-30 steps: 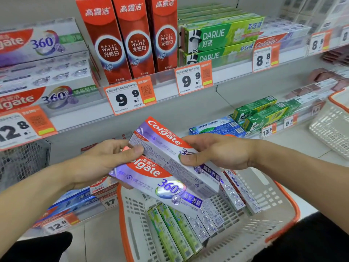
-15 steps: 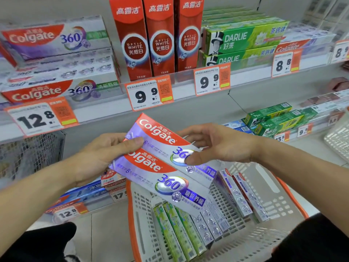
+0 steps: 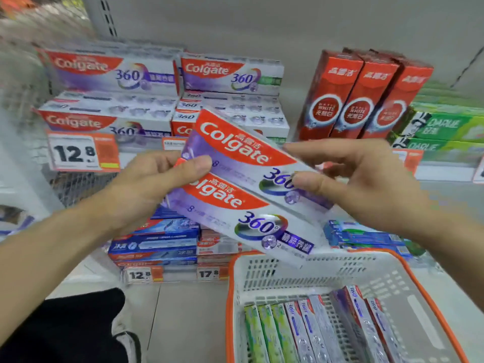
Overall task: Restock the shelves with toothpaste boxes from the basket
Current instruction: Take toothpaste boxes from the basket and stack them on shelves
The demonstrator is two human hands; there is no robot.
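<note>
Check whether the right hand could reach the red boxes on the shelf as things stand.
Probably not yet: the right hand grips the upper Colgate box, so its fingers are occupied. The red boxes stand unobstructed just above it, so the path itself looks free.

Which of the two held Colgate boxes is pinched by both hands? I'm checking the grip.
The upper Colgate box: the left hand thumbs its left end and the right hand thumbs its 360 logo. The lower Colgate box shows no right-hand contact.

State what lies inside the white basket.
Inside the basket: three green boxes and several purple-white Colgate boxes, all on edge. Their lower ends are out of frame.
</note>
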